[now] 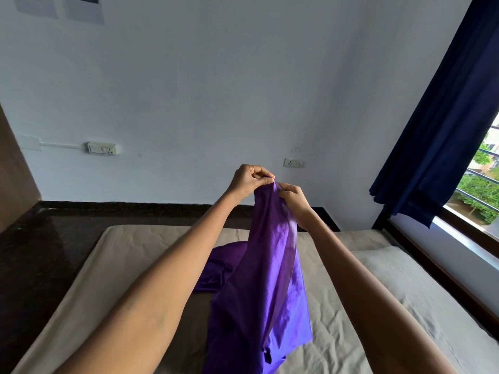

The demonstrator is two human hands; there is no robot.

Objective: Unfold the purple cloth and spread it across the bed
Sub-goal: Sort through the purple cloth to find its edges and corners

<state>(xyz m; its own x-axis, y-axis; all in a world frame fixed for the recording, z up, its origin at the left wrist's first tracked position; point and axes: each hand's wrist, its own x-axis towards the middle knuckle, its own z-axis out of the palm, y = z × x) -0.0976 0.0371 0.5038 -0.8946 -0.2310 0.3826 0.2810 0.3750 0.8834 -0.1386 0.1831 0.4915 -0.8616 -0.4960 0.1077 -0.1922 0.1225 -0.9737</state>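
Head view: the left hand (249, 182) and right hand (293, 198) both pinch the top edge of the purple cloth (266, 279), held up at 12 o'clock; its lower folds trail onto the bed (351, 306).

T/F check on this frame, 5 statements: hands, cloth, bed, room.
1. Both hands pinch the purple cloth at its top edge. True: the left hand and the right hand grip it close together.
2. The cloth is spread flat across the bed. False: it hangs bunched from the hands, with its lower part heaped on the bed.
3. The curtain is red. False: the curtain is dark blue.
4. A pillow lies on the bed on the window side. True.
5. The left hand rests on the mattress. False: it is raised above the bed, holding cloth.
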